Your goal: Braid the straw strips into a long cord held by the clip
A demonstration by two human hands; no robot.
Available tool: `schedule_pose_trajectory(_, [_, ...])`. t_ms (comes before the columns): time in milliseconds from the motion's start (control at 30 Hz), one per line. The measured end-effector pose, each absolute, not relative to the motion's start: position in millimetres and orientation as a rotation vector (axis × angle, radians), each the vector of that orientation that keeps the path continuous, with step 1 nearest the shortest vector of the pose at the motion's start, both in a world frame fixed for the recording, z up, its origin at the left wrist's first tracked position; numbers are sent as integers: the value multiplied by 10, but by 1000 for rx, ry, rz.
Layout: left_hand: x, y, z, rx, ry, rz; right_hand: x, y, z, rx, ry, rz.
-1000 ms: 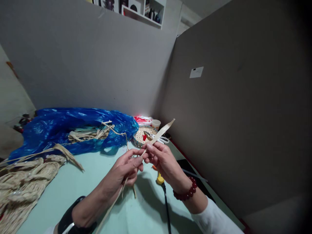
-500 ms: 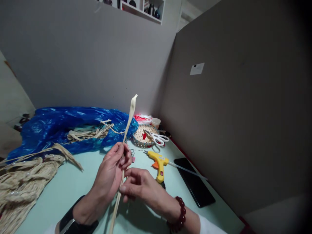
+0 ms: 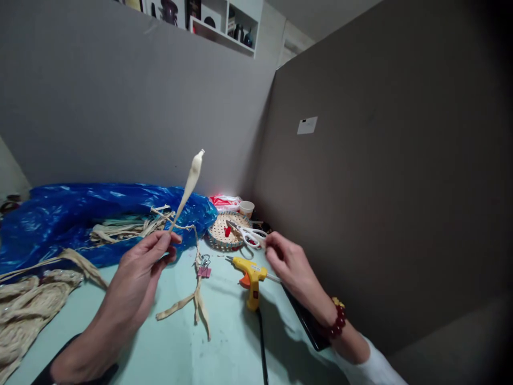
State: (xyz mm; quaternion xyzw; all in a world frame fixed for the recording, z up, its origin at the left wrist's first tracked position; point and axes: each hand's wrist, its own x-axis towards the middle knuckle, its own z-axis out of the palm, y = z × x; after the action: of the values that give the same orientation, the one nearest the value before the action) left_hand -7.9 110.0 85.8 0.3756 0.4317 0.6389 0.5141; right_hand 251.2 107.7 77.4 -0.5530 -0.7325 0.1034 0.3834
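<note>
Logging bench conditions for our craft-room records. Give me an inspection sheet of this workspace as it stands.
Surface: pale green table, loose strips lying on it.
Job's things: pale strip held upright; white-handled scissors on a woven tray.
Clutter: blue bag of dried strips, straw mat, binder clip, cup, phone.
Grippers: left hand pinches the strip; right hand at the scissors' handles, grip unclear.
Cables: black cord runs from the yellow glue gun to the near edge.
Surroundings: grey partitions, shelf above.
</note>
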Motion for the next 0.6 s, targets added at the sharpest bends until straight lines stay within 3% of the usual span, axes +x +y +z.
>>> schedule_pose_trajectory(267, [6,1092,730,1461,1358,1105,2747,1208,717,-1390,-1864,-63])
schedule_pose_trajectory(433, [91,958,739,1795,1313,952,1958,887,726,-742,-2316,-316])
schedule_pose_trajectory(600, [-11,905,748,1847,1301,825,1755,957,558,-874,-2515,-299])
